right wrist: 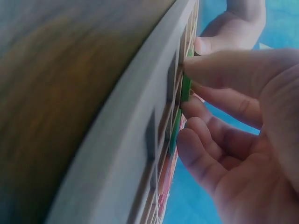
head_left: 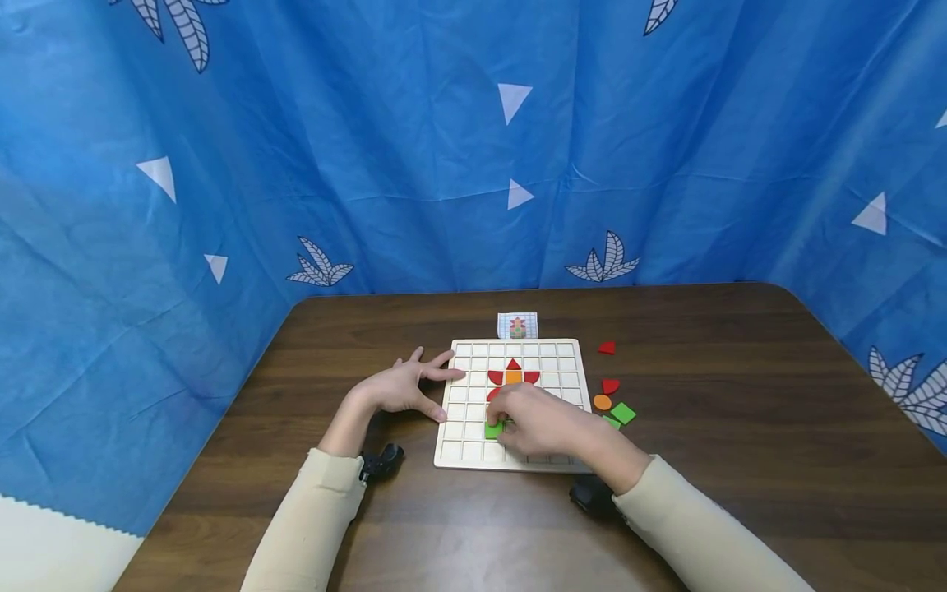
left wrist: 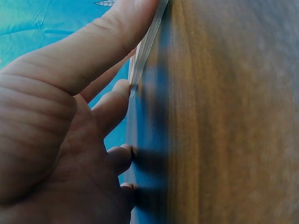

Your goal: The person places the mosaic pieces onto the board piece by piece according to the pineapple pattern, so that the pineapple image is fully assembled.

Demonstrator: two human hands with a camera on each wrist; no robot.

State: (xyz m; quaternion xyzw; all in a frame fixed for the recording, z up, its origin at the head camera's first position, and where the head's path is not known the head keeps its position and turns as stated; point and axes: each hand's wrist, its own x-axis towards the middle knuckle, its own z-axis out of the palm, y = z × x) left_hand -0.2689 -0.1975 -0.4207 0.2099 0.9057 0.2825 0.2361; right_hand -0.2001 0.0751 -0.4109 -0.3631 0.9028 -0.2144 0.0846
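Note:
A white gridded board (head_left: 565, 362) lies on the table. Between the thumb and index finger of my right hand (head_left: 543, 419) is a green square tile (head_left: 493, 430), pinched low over the board's front half; the right wrist view shows the same green tile (right wrist: 186, 87) at the grid. Behind that hand, a red triangle (head_left: 514, 364), an orange square (head_left: 514, 377) and red rounded pieces (head_left: 531, 376) sit in the grid, some partly covered by the hand. My left hand (head_left: 399, 388) has its fingers spread, with thumb and fingertips at the board's left edge.
Right of the board lie red quarter-round pieces (head_left: 610, 386), an orange disc (head_left: 602, 402) and green squares (head_left: 623, 413), one partly hidden. A printed pattern card (head_left: 505, 326) lies at the board's back edge. A blue curtain (head_left: 444, 164) hangs behind the brown table (head_left: 710, 395).

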